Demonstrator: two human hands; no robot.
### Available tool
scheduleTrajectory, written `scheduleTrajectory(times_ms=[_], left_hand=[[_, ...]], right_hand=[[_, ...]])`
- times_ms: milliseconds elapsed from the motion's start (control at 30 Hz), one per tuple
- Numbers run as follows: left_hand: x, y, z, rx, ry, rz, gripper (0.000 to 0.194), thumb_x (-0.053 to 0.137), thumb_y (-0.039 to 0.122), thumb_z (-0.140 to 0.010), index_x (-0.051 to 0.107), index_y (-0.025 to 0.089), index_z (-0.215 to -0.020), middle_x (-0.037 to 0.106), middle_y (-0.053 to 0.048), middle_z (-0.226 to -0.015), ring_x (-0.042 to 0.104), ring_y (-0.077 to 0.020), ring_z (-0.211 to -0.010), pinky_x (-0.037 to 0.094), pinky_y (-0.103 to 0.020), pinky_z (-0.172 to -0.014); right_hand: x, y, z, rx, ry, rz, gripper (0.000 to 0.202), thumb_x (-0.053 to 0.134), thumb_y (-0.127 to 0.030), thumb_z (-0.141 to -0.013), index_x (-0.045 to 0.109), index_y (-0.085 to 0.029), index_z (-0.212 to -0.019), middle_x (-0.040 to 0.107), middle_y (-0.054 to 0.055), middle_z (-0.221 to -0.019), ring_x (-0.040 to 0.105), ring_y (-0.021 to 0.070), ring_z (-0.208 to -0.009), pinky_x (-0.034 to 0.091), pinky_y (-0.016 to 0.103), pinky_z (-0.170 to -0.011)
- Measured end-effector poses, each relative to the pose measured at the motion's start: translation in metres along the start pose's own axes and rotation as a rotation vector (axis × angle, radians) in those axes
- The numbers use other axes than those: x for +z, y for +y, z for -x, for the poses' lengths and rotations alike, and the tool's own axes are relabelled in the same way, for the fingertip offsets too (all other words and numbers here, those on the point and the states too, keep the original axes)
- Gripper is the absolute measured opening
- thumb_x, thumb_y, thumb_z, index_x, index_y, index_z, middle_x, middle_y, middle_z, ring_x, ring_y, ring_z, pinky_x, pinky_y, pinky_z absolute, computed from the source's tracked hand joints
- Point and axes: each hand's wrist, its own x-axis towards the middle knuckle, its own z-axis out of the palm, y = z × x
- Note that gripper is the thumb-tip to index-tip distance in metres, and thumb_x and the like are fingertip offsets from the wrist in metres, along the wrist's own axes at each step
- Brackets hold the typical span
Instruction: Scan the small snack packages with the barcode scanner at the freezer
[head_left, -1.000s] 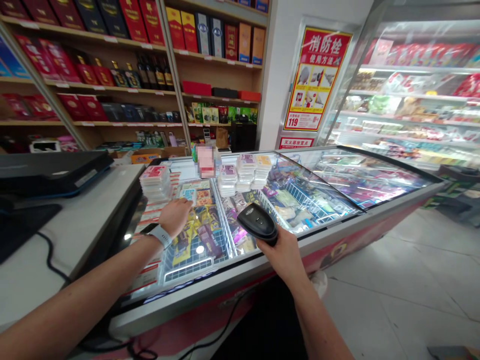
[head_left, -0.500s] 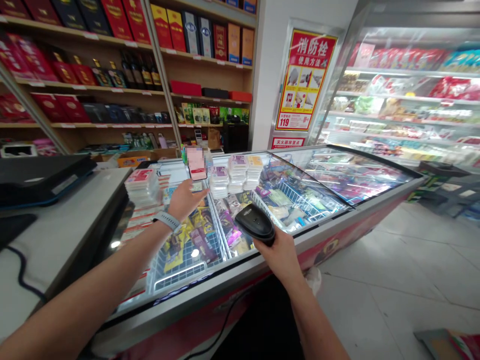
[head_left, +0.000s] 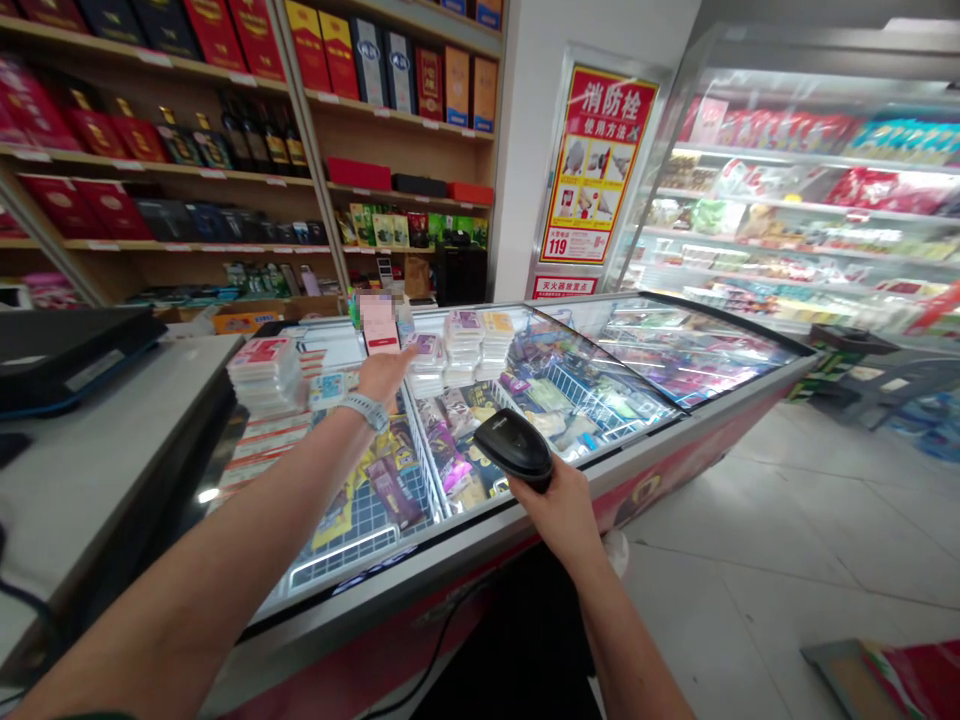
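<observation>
My right hand (head_left: 559,505) is wrapped round a black barcode scanner (head_left: 514,445), held over the front of a glass-topped chest freezer (head_left: 517,515). My left hand (head_left: 386,377), with a watch on a light strap (head_left: 367,408) at its wrist, reaches out over the glass. Its fingers are stretched out and hold nothing that I can see; their tips are by a short stack of clear packs with purple labels (head_left: 426,350). Just behind this hand a phone (head_left: 380,335) stands upright with a lit, partly blurred screen. I cannot tell whether the fingers touch the packs.
More stacked packs (head_left: 496,335) stand on the freezer's far side, and a stack with red labels (head_left: 264,370) is at its left. Wire baskets of bagged goods show under the glass. A counter (head_left: 142,440) with a dark device runs along the left. A cable hangs below the freezer's edge.
My left hand has moved forward and to the right, from in front of the phone toward the purple-labelled packs. The right hand still grips the scanner in nearly the same place.
</observation>
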Motion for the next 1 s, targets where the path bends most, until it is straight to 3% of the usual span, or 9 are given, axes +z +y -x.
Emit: scheduleTrajectory(times_ms=[133, 333, 467, 667, 1000], left_hand=[[-0.025, 0.001, 0.01, -0.029, -0.016, 0.108, 0.039, 0.069, 0.056, -0.064, 0.057, 0.019, -0.068, 0.059, -0.003, -0.059, 0.057, -0.0171, -0.061, 0.042, -0.029, -0.056], [-0.072, -0.01, 0.055, 0.079, -0.088, 0.202, 0.044, 0.077, 0.05, -0.062, 0.067, 0.016, -0.087, 0.072, -0.006, -0.082, 0.065, -0.0187, -0.078, 0.049, -0.029, -0.071], [-0.091, -0.022, 0.079, 0.142, -0.153, 0.168, 0.05, 0.078, 0.055, -0.063, 0.067, 0.015, -0.092, 0.072, -0.007, -0.087, 0.065, -0.0195, -0.081, 0.049, -0.03, -0.076], [-0.1, -0.031, 0.088, 0.135, -0.186, 0.18, 0.051, 0.075, 0.058, -0.066, 0.066, 0.015, -0.094, 0.071, -0.007, -0.089, 0.064, -0.0176, -0.081, 0.048, -0.029, -0.076], [-0.099, -0.034, 0.089, 0.027, -0.198, 0.18, 0.051, 0.079, 0.056, -0.059, 0.069, 0.018, -0.092, 0.069, -0.004, -0.082, 0.06, -0.0166, -0.074, 0.044, -0.026, -0.064]], right_hand=[[0.004, -0.002, -0.003, -0.027, -0.007, 0.006, 0.015, 0.068, -0.032, -0.075, 0.068, -0.019, -0.084, 0.071, 0.002, -0.073, 0.066, 0.0214, -0.07, 0.046, 0.027, -0.065], [0.013, -0.017, -0.008, -0.098, -0.064, 0.041, 0.011, 0.068, -0.028, -0.073, 0.067, -0.02, -0.08, 0.068, 0.0, -0.068, 0.062, 0.0186, -0.065, 0.043, 0.026, -0.062], [0.024, -0.028, -0.013, -0.144, -0.116, 0.059, 0.014, 0.067, -0.026, -0.073, 0.067, -0.02, -0.085, 0.07, 0.002, -0.075, 0.063, 0.019, -0.069, 0.043, 0.026, -0.065], [0.039, -0.037, -0.016, -0.161, -0.176, 0.134, 0.019, 0.066, -0.022, -0.074, 0.067, -0.019, -0.092, 0.07, 0.003, -0.079, 0.064, 0.0202, -0.074, 0.042, 0.026, -0.067], [0.044, -0.039, -0.016, -0.176, -0.18, 0.154, 0.015, 0.066, -0.022, -0.075, 0.066, -0.02, -0.09, 0.07, 0.003, -0.079, 0.064, 0.0192, -0.074, 0.042, 0.025, -0.067]])
